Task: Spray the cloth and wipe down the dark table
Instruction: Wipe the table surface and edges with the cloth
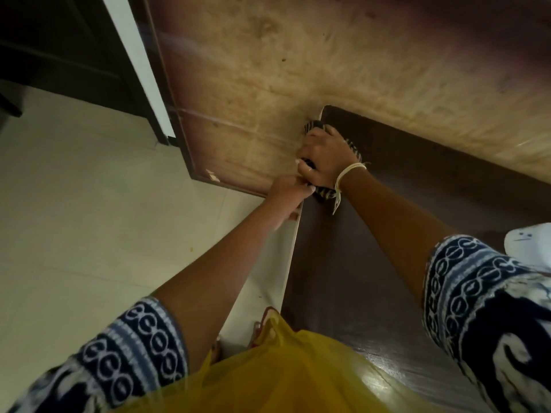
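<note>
The dark table (372, 234) runs from the bottom of the view up to its far left corner by the wall. A black-and-white striped cloth (325, 192) lies on that corner. My right hand (323, 158) grips the cloth and presses it onto the table top. My left hand (290, 190) sits at the table's left edge with curled fingers pinching the cloth's near end. Most of the cloth is hidden under my hands.
A worn tan and brown panel (298, 70) stands against the table's far edge. A white object (530, 242) sits on the table at the right. The pale tiled floor (89, 219) lies to the left. Yellow fabric (298, 368) hangs at the bottom.
</note>
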Action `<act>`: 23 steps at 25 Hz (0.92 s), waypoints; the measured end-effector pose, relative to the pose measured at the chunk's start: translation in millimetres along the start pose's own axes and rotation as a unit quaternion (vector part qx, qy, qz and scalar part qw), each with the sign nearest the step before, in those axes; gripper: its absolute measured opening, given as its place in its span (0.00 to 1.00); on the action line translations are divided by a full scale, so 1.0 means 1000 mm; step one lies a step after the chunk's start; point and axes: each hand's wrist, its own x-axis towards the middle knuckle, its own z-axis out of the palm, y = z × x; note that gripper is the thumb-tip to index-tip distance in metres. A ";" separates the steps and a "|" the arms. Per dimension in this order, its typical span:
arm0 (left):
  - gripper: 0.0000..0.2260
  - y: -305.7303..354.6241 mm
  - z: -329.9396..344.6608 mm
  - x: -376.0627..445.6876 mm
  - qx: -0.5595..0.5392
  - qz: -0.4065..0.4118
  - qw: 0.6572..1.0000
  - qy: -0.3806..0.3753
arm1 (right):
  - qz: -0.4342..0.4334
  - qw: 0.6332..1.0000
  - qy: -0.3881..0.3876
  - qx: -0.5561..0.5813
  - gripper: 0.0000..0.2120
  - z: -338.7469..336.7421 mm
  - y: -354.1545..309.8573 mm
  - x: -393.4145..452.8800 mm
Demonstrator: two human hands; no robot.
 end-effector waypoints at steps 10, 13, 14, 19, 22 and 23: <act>0.21 0.013 0.003 0.046 -0.042 -0.025 0.999 -0.007 | 0.140 0.988 0.002 0.059 0.23 0.012 0.068 0.057; 0.20 0.010 0.004 0.044 -0.052 -0.029 0.998 0.009 | 0.187 0.981 -0.004 0.058 0.23 0.016 0.066 0.058; 0.20 0.010 0.005 0.043 -0.052 -0.027 0.998 0.015 | 0.225 0.972 0.009 0.064 0.23 0.018 0.061 0.057; 0.19 0.013 0.018 0.037 -0.037 -0.005 0.997 0.074 | 0.474 0.870 0.081 0.112 0.28 0.020 0.040 0.042; 0.18 0.010 0.016 0.031 -0.046 -0.035 0.996 0.068 | 0.520 0.840 0.068 0.140 0.29 0.022 0.029 0.031; 0.18 0.009 0.014 0.030 -0.046 -0.040 0.996 0.063 | 0.500 0.852 0.056 0.145 0.29 0.023 0.027 0.025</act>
